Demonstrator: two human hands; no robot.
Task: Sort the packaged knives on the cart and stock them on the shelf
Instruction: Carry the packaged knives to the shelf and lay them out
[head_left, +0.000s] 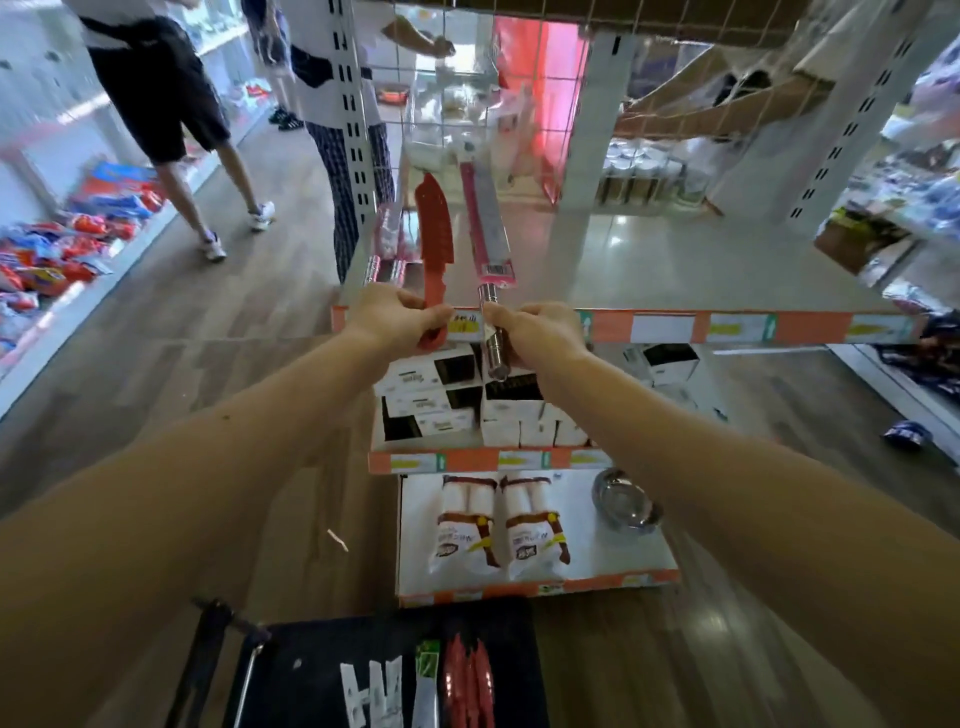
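My left hand (390, 316) grips the handle of a red knife (434, 234), its blade pointing away over the white shelf (675, 270). My right hand (535, 332) holds the steel handle of a knife in a pink sleeve (485, 223), also reaching over the shelf's front edge. Both knives lie side by side, a hand's width apart. Below me, the black cart (322, 675) carries several red knives (470, 686), a green-topped packaged knife (426, 680) and white packaged ones (371, 691).
Two people (171, 104) stand in the aisle at the left, beside the shelf's upright post (356, 130). Lower shelves hold white boxes (441, 395), bagged goods (498, 525) and a steel bowl (626, 501). A wire grid (467, 78) backs the shelf. Snack bags (67, 244) fill the far left.
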